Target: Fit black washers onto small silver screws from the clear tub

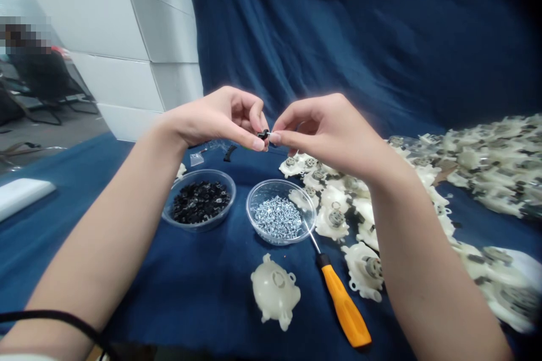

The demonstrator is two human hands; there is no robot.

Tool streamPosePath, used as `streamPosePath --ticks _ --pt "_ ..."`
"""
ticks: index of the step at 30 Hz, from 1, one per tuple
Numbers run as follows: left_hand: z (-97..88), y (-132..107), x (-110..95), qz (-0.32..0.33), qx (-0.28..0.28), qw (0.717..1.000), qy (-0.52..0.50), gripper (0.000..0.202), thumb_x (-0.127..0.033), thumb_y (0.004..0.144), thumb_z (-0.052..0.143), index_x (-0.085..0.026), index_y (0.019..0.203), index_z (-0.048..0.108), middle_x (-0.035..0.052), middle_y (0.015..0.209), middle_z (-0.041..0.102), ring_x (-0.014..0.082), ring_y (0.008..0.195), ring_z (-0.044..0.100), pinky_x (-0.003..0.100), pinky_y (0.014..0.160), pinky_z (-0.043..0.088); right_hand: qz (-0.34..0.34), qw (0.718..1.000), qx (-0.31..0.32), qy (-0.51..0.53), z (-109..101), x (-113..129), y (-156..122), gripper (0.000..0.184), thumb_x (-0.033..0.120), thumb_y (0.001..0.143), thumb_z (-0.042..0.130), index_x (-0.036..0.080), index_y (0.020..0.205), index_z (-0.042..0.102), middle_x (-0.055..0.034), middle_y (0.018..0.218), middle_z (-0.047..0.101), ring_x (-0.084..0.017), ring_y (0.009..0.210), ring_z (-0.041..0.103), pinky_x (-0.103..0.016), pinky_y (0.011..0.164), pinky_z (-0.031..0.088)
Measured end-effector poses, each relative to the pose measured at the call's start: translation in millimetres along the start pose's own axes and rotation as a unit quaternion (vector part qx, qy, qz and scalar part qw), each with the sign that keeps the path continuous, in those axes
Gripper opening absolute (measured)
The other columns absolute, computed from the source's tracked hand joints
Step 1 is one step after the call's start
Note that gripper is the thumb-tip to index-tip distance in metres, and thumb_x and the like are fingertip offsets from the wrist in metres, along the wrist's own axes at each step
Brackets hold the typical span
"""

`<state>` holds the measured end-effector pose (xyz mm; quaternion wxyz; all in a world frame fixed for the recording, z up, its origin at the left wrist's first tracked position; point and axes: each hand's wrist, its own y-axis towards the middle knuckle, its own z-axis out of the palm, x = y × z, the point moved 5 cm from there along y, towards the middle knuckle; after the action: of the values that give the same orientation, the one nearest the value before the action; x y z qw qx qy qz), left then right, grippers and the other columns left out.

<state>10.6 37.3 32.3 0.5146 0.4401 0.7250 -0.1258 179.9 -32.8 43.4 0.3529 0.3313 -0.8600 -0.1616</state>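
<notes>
I see the left hand (215, 118) pinching a small black part (263, 135), the right hand (328, 135) with fingers (275, 137) closed on a silver screw (269, 133) (too tiny to be sure), which calls for steady alignment.

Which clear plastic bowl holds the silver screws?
The right-hand bowl, beside the orange-handled screwdriver, holds the silver screws; the left-hand bowl holds small black parts instead.
</notes>
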Motion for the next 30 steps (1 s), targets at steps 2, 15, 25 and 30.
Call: streamPosePath --ticks 2,15,25,30 --pt "0.5 0.1 -0.4 -0.003 0.0 1.0 0.006 0.038 -0.027 0.061 0.097 -0.014 0.071 0.062 0.0038 0.086 0.076 0.0131 0.077 0.074 0.021 0.076 0.06 -0.003 1.0 0.001 -0.01 0.3 0.9 -0.3 0.015 0.037 0.089 0.074 0.022 0.089 0.078 -0.0025 0.082 0.074 -0.016 0.071 0.067 -0.032 0.068 0.052" --pt "1.2 0.1 -1.9 -0.011 -0.004 0.999 0.033 0.039 -0.032 0.059 0.098 -0.015 0.072 0.065 0.0029 0.078 0.073 0.0105 0.067 0.069 0.019 0.063 0.055 -0.002 0.997 0.01 -0.08 1.5 4.8 -2.7 0.02 0.036 0.095 0.067 0.022 0.09 0.079 -0.0025 0.077 0.071 -0.017 0.072 0.063 -0.031 0.068 0.044" --pt "1.2 0.0 -1.5 -0.021 -0.005 0.999 0.044 0.034 -0.029 0.062 0.096 -0.016 0.073 0.066 0.0019 0.076 0.073 0.0107 0.067 0.071 0.018 0.06 0.054 0.021 0.997 0.043 -0.065 5.8 1.2 -2.6 0.028 0.041 0.099 0.062 0.019 0.088 0.075 -0.0031 0.074 0.068 -0.014 0.065 0.059 -0.029 0.06 0.041" --pt "0.8 -1.0 -2.2 -0.019 -0.011 0.999 0.044 0.034 -0.028 0.062 0.096 -0.016 0.074 0.066 0.0015 0.076 0.073 0.0104 0.069 0.072 0.017 0.06 0.054 0.049 0.996 0.051 -0.057 8.7 1.0 -2.6 0.032 0.04 0.102 0.056 0.019 0.083 0.071 -0.0036 0.074 0.068 -0.014 0.064 0.058 -0.028 0.058 0.04"
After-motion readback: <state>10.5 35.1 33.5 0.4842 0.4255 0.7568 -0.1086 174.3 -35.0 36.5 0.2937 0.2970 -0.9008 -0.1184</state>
